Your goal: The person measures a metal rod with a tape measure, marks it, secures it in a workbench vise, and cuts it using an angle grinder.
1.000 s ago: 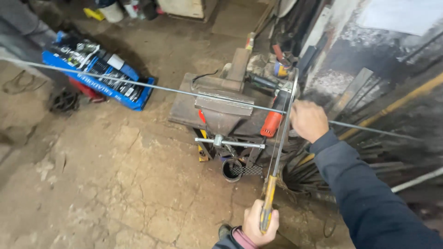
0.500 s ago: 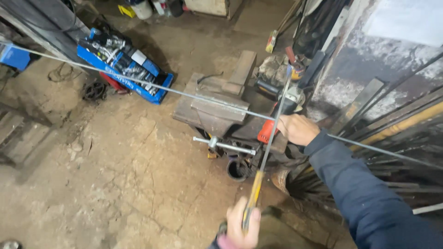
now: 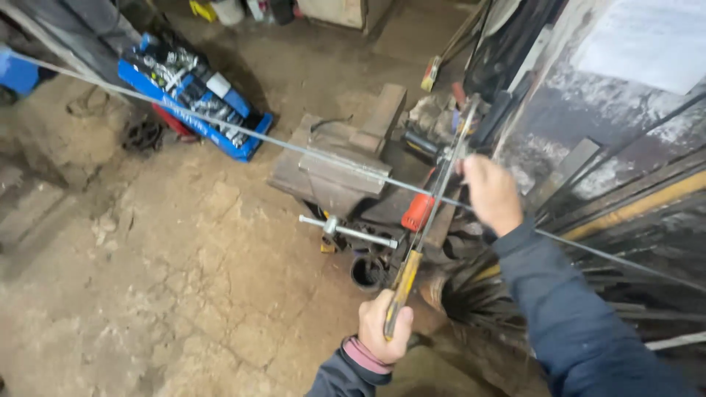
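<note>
We see the hacksaw [image 3: 434, 198] laid across the long steel rod [image 3: 294, 147], just beside the vise [image 3: 334, 173] that carries the rod. Our left hand [image 3: 384, 327] has its fingers wrapped tight on the yellow handle; our right hand [image 3: 491, 192] is curled around the frame's far end. A blue toolbox [image 3: 195, 95] sits well apart on the dirt floor [image 3: 169, 294].

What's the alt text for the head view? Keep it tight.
Seen from above, a person saws a long thin metal rod clamped in a bench vise: the left hand grips the hacksaw by its yellow handle, the right hand holds near the frame's far end. A blue tool tray lies on the dirt floor.
</note>
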